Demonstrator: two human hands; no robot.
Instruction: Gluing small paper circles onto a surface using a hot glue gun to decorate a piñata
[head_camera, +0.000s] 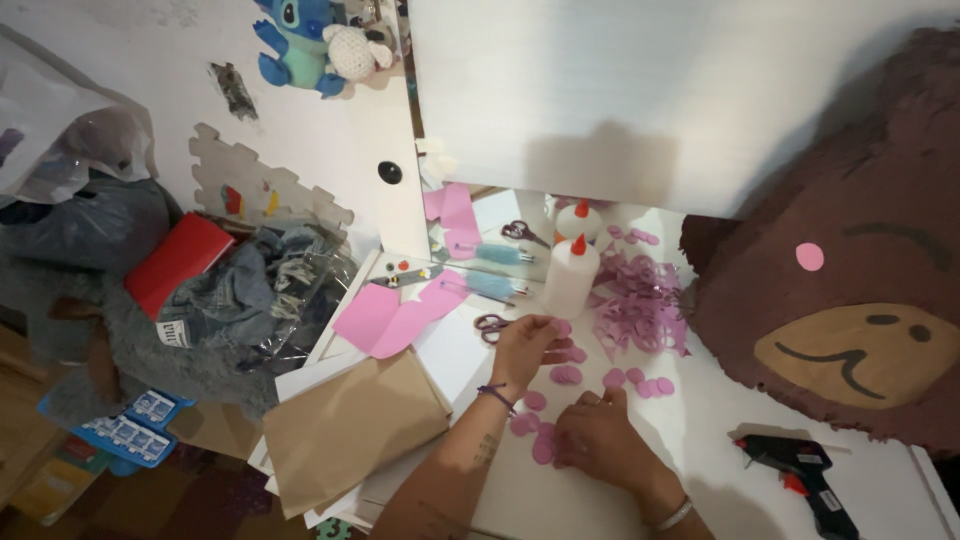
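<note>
Several small pink paper circles (566, 375) lie scattered on the white table (720, 400). My left hand (527, 345) reaches forward and pinches one circle near the glue bottle (571, 278), fingers closed on it. Flat on the table lies my right hand (596, 436), its fingers pressing on a cluster of pink circles (541, 449). A pile of pink paper scraps (640, 305) with round holes sits just behind the circles.
A big brown bear-face piñata (850, 280) fills the right side. A black glue gun (800, 470) lies at the front right. Purple scissors (490, 324), pink paper sheets (390, 318) and brown paper (350, 425) lie left. Clutter and bags crowd the far left.
</note>
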